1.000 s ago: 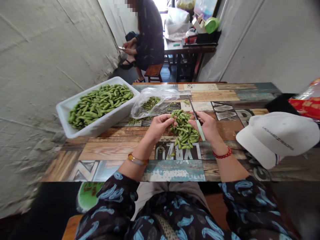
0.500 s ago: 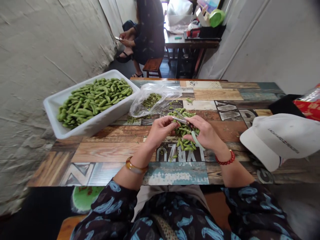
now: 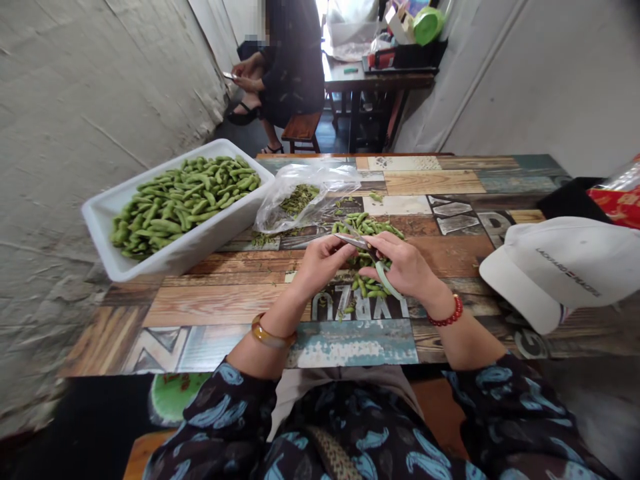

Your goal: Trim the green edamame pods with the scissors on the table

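My right hand (image 3: 403, 263) is closed round the pale green handles of a pair of scissors (image 3: 384, 277), whose blades point left over the pile. Beside the blade tips, my left hand (image 3: 323, 263) has its fingers pinched together; what they hold is hidden. Beneath both hands lies a loose pile of edamame pods (image 3: 370, 288) on the patchwork-patterned table (image 3: 225, 303). Farther back, a clear plastic bag (image 3: 333, 179) lies with small green trimmings (image 3: 300, 198) in it. At the left stands a white plastic tub (image 3: 95, 230) heaped with edamame pods (image 3: 185, 200).
A white cap (image 3: 565, 267) rests on the right of the table, near a red package (image 3: 617, 205). Beyond the table a person (image 3: 295, 60) sits on a wooden stool (image 3: 301, 125), holding a phone. Another table (image 3: 340, 79) bears boxes and bags. A rough wall borders the left.
The whole view has shifted slightly. Both hands stay over the pile, with the scissors still in my right hand and their blades beside my left fingers.
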### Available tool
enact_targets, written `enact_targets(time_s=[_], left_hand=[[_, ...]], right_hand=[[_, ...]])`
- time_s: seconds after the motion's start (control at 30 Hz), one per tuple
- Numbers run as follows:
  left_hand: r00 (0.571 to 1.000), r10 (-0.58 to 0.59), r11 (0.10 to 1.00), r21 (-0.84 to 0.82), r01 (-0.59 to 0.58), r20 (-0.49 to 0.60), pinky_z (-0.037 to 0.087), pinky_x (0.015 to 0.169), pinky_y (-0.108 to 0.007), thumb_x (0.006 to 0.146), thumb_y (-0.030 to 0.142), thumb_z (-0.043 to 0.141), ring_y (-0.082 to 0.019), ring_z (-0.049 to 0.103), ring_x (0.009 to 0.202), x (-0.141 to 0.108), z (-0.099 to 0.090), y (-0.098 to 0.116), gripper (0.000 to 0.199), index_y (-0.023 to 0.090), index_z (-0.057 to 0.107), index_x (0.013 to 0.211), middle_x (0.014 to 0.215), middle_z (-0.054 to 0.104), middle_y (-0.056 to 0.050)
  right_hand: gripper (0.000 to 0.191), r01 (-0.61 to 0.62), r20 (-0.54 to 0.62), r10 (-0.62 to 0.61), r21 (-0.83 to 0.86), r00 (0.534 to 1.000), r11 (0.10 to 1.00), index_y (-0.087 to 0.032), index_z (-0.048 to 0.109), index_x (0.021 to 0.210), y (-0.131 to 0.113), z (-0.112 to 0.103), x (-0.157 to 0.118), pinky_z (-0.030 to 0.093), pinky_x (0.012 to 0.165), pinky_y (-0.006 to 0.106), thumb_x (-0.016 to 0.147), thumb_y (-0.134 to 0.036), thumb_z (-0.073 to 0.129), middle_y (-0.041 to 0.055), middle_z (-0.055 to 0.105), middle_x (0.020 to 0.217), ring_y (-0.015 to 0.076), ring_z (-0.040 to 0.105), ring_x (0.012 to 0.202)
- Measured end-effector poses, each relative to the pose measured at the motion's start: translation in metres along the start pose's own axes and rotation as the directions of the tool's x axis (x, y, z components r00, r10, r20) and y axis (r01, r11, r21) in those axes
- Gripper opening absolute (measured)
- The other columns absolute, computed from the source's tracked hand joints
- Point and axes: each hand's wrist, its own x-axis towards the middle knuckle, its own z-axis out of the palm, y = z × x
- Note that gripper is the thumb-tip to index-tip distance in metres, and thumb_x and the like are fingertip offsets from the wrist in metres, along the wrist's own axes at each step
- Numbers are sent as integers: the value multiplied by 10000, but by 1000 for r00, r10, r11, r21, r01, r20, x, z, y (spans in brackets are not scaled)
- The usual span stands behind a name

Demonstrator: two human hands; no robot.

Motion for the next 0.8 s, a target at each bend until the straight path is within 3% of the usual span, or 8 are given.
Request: enact_targets(time_s=[0.23, 0.4, 0.63, 0.73, 0.8], left_hand=[[1000, 24, 991, 131, -23, -6, 466, 639, -243, 848, 380, 639, -134, 579, 660, 3, -3, -5, 282, 123, 739, 789, 712, 676, -46], [1000, 19, 989, 146, -17, -11, 443, 616, -238, 836, 390, 652, -132, 567, 645, 4, -4, -6, 292, 120, 721, 747, 689, 664, -42], [1000, 17, 982, 187, -20, 18, 392, 602, -234, 840, 379, 651, -113, 516, 621, 8, -7, -4, 292, 124, 696, 705, 643, 614, -11], [996, 81, 978, 194, -71, -44, 415, 663, -239, 786, 326, 708, -129, 532, 717, 10, -8, -3, 197, 138, 729, 730, 707, 626, -20], [992, 50, 996, 84, -40, -116, 432, 671, -233, 739, 304, 752, -125, 541, 734, 10, -8, -3, 163, 143, 743, 764, 757, 649, -28]], right_hand=[[524, 30, 45, -26, -76, 999, 997, -196, 550, 1307, -1, -3, -1, 540, 754, 373, 892, -504, 635, 100, 653, 993, 245, 632, 855], [544, 25, 85, -12, -153, 996, 988, -186, 546, 1316, 2, -3, -3, 536, 725, 358, 891, -515, 634, 98, 646, 994, 237, 629, 822], [477, 49, 125, -29, -162, 992, 986, -181, 574, 1279, 7, -6, -4, 543, 772, 364, 903, -468, 637, 115, 669, 1050, 265, 653, 916], [461, 33, 105, -18, -137, 994, 990, -182, 588, 1264, 11, -9, -4, 544, 776, 369, 903, -464, 639, 111, 678, 1029, 267, 659, 919], [471, -11, 28, 14, -117, 1000, 993, -193, 588, 1264, 13, -10, -3, 547, 791, 375, 900, -488, 636, 107, 677, 1025, 265, 660, 922]])
